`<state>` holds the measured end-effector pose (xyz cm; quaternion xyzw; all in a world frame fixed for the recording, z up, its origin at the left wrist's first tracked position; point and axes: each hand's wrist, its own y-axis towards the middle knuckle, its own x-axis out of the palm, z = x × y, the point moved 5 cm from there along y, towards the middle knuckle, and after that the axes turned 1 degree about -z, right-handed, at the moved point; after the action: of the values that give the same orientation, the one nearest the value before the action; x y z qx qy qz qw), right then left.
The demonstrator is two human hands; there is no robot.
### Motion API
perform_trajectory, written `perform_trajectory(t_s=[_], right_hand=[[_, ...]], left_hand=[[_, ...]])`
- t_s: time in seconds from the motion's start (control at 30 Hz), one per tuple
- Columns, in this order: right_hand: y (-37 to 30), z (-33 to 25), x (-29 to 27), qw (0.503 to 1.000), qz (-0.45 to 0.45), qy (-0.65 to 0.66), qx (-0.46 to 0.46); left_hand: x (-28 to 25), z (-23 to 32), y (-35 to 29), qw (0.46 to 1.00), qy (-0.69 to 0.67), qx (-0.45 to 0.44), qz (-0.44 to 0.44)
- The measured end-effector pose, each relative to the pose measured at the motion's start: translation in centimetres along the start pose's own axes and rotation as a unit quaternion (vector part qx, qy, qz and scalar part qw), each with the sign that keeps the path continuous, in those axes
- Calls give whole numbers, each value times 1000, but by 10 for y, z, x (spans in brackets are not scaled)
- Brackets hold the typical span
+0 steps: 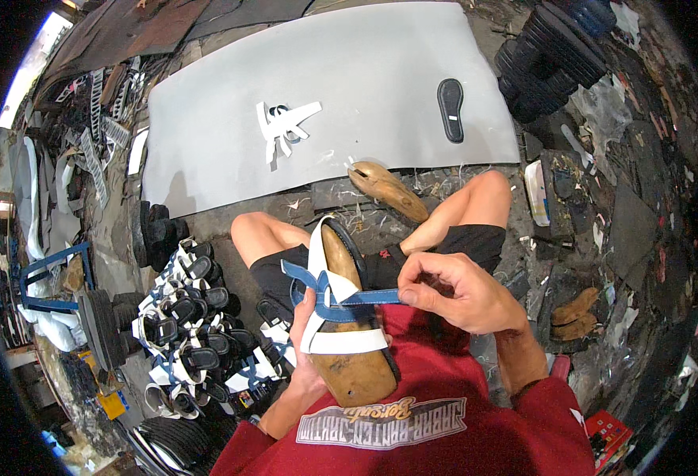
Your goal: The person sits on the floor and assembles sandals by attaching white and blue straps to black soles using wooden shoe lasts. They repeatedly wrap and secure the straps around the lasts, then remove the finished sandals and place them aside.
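Observation:
Against my lap is a sandal (343,342) with white and blue straps, fitted around a wooden shoe last (353,373). From its left side my left hand (308,369) grips it, the thumb up by the crossing straps; the other fingers are mostly hidden beneath. My right hand (456,295) pinches the free end of a blue strap (369,298) between thumb and fingertips. That strap stretches straight to the right from the sandal's middle. A white strap spans the last nearer me, and another slants up towards its far end.
Beyond my knees lies a large grey sheet (381,59) bearing cut white straps (284,127) and a black sole (450,109). Another wooden last (389,190) rests between my legs and the sheet. Finished-looking sandals (198,317) are heaped at left. Dark soles (551,59) are stacked far right.

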<state>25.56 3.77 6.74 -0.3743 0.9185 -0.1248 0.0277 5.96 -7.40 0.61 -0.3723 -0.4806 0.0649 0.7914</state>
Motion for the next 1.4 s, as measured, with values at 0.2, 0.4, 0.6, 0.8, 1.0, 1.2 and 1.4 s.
perform_trajectory(t_s=[0.2,0.4,0.6,0.8,1.0,1.2,1.4], right_hand=[[7,4,-7,999,-3,-38,-8],[16,45,10,998,8,61,-18],[28,81,32,975,7,221,-35],[30,96,42,957,80,270,-71],[21,55,-3,992,90,34,-87],[49,55,15,970,-3,197,-144],[60,83,29,921,-69,376,-74]], left_hand=[[7,-8,-4,983,-148,-39,-99],[2,-21,5,970,-166,-32,-173],[26,-34,11,923,-231,-85,-297],[19,-42,19,909,-191,-129,-347],[-11,-45,25,937,-184,-121,-271],[19,-48,31,911,-227,-109,-327],[34,-42,25,895,-252,-114,-349]])
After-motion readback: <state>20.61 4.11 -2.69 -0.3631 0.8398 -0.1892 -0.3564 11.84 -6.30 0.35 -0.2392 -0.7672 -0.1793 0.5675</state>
